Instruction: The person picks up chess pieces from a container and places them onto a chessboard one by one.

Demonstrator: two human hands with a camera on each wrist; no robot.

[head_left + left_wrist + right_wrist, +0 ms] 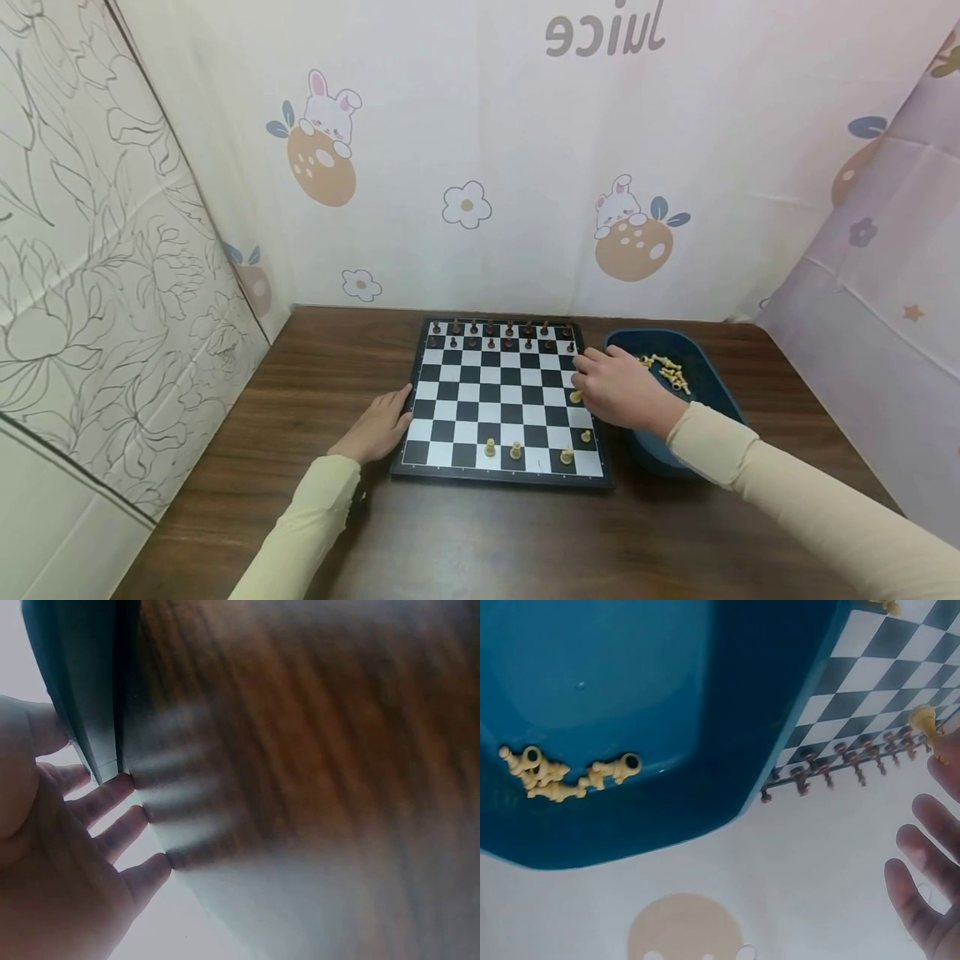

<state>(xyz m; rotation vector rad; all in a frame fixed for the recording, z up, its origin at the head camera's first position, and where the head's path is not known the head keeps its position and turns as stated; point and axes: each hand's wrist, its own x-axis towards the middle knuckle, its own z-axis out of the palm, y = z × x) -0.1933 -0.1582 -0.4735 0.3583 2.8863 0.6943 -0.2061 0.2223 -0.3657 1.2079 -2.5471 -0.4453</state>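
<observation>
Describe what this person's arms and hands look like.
The left sleeve looks light yellow, the right sleeve cream with a broad cuff; both are long and plain. The left hand and right hand are bare, without gloves.

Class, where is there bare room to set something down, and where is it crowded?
Bare: the table in front of the chessboard, between the sleeves; also the board's middle squares, between the dark pieces and the near pale pieces. Crowded: its far two rows, and its right edge beside the right hand and blue tub.
</observation>
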